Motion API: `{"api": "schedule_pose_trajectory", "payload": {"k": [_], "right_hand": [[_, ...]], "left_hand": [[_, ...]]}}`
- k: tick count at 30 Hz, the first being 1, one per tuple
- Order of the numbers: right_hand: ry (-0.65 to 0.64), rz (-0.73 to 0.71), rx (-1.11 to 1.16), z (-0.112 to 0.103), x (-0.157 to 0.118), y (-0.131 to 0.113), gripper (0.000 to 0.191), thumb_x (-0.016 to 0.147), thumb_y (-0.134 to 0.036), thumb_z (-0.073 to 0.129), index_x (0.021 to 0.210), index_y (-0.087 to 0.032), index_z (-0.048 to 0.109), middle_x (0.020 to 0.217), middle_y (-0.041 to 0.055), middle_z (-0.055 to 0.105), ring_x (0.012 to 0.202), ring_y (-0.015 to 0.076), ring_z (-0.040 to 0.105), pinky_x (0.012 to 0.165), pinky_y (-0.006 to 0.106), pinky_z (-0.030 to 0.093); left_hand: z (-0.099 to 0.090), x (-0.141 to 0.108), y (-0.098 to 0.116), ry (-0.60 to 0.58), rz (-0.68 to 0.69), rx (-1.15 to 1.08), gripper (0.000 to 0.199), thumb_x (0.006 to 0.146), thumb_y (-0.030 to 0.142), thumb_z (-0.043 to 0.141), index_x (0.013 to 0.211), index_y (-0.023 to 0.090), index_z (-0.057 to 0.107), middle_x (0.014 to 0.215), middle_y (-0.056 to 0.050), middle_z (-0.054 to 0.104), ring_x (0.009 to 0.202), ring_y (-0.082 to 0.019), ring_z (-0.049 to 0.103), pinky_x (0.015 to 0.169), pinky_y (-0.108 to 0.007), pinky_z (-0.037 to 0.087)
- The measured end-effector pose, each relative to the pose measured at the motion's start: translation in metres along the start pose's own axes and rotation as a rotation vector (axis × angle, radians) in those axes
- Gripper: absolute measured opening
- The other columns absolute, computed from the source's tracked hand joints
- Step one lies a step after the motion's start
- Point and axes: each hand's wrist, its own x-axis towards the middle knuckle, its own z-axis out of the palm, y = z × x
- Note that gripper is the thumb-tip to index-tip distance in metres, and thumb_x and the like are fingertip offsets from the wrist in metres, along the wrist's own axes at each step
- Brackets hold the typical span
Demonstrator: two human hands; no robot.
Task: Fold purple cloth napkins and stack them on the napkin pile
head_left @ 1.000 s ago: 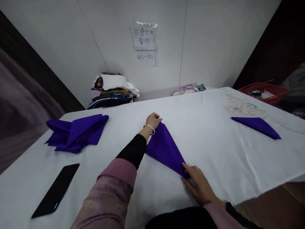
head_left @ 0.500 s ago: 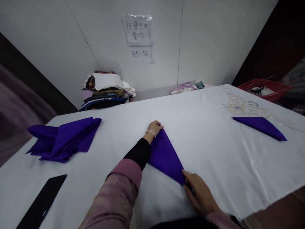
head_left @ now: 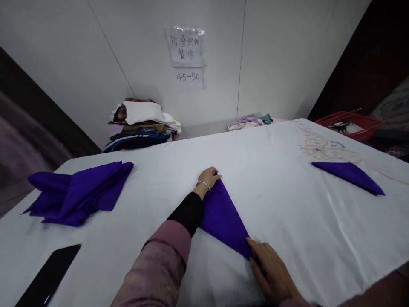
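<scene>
A purple cloth (head_left: 225,217), folded into a triangle, lies flat in front of me. At its far corner my left hand (head_left: 208,177) pinches the fabric, a bracelet round the wrist. My right hand (head_left: 271,268) grips the near right corner between thumb and fingers. Part of the cloth's left side is hidden under my left forearm. To the right rests a narrow folded purple cloth (head_left: 349,175). On the left is a loose pile of purple cloths (head_left: 83,192).
The white-covered table (head_left: 271,170) carries a black flat object (head_left: 47,277) at the near left. Beyond the far edge are stacked clothes (head_left: 140,123), a smaller fabric heap (head_left: 249,122) and a red basket (head_left: 364,132). A handwritten sign (head_left: 187,51) hangs on the wall.
The view has tilted slightly, so everything appears a little lower. Both hands keep hold of the same corners of the triangular cloth.
</scene>
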Motion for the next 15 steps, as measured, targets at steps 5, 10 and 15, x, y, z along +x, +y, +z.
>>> {"api": "schedule_pose_trajectory", "payload": {"k": [5, 10, 15], "right_hand": [[0.031, 0.031, -0.001, 0.0006, -0.0014, 0.0007, 0.048, 0.088, -0.015, 0.037, 0.135, -0.025, 0.033, 0.104, 0.0112, 0.06, 0.092, 0.0242, 0.058, 0.078, 0.042, 0.053], [0.074, 0.069, -0.042, -0.0026, 0.001, -0.0016, 0.048, 0.088, -0.018, 0.041, 0.135, -0.026, 0.035, 0.116, 0.0123, 0.053, 0.105, 0.0256, 0.053, 0.085, 0.043, 0.052], [0.038, 0.055, -0.096, -0.0071, 0.003, 0.0012, 0.05, 0.087, -0.018, 0.043, 0.135, -0.026, 0.034, 0.11, 0.0116, 0.056, 0.1, 0.0253, 0.056, 0.083, 0.043, 0.053]], "left_hand": [[-0.0051, -0.0002, 0.0045, -0.057, 0.09, 0.114, 0.019, 0.071, 0.035, 0.066, 0.085, 0.022, 0.064, 0.093, -0.003, 0.06, 0.083, -0.018, 0.056, 0.071, -0.028, 0.041], [-0.0074, 0.0008, 0.007, -0.102, 0.133, 0.183, 0.017, 0.074, 0.038, 0.063, 0.075, 0.021, 0.063, 0.096, -0.004, 0.056, 0.08, -0.017, 0.056, 0.069, -0.028, 0.041], [-0.0084, 0.0017, 0.0068, -0.112, 0.14, 0.2, 0.012, 0.076, 0.033, 0.061, 0.074, 0.021, 0.06, 0.096, -0.003, 0.057, 0.08, -0.016, 0.056, 0.071, -0.027, 0.041]]}}
